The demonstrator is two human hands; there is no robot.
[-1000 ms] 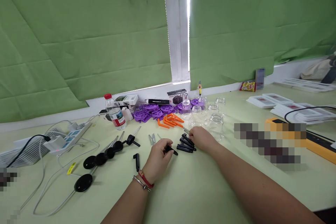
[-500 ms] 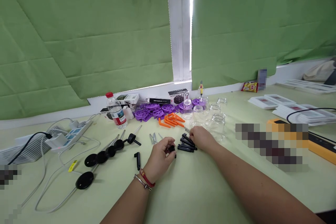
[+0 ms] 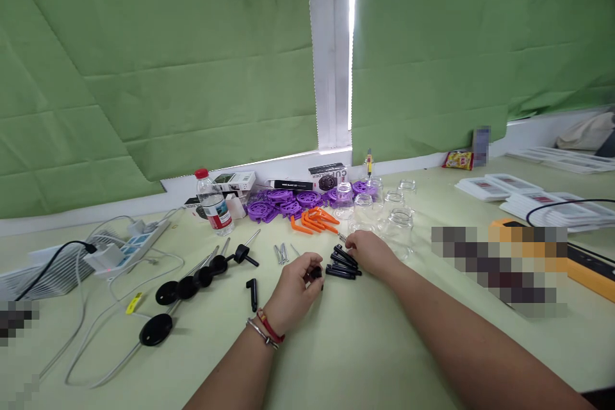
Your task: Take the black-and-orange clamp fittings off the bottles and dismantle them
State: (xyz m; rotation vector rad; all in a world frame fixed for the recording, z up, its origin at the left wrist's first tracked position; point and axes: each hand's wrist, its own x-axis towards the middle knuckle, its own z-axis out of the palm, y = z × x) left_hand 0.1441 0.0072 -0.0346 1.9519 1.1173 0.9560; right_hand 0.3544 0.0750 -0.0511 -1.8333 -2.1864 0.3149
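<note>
My left hand (image 3: 295,291) is closed around a small black plastic part (image 3: 316,273), mostly covered by the fingers. Thumb and fingers of my right hand (image 3: 373,254) are pressed together at the small metal springs (image 3: 342,238); what lies between the fingertips is hidden. Several black handle tubes (image 3: 342,264) lie in a pile just under the right hand. A lone black crank handle (image 3: 252,295) rests on the table left of my left hand. Metal screws (image 3: 281,253) lie beyond the left hand, and orange curved pieces (image 3: 314,220) behind the springs.
Clear glass jars (image 3: 398,227) stand behind my right hand. Purple plastic discs (image 3: 278,203) and a water bottle (image 3: 214,204) are at the back. Black discs with metal rods (image 3: 187,287), a power strip (image 3: 139,246) and loose cables lie left. White frames (image 3: 542,208) are stacked right.
Both hands stay nearly in place. My left hand has turned slightly, with the black part still in it. My right hand has shifted a little at the springs.
</note>
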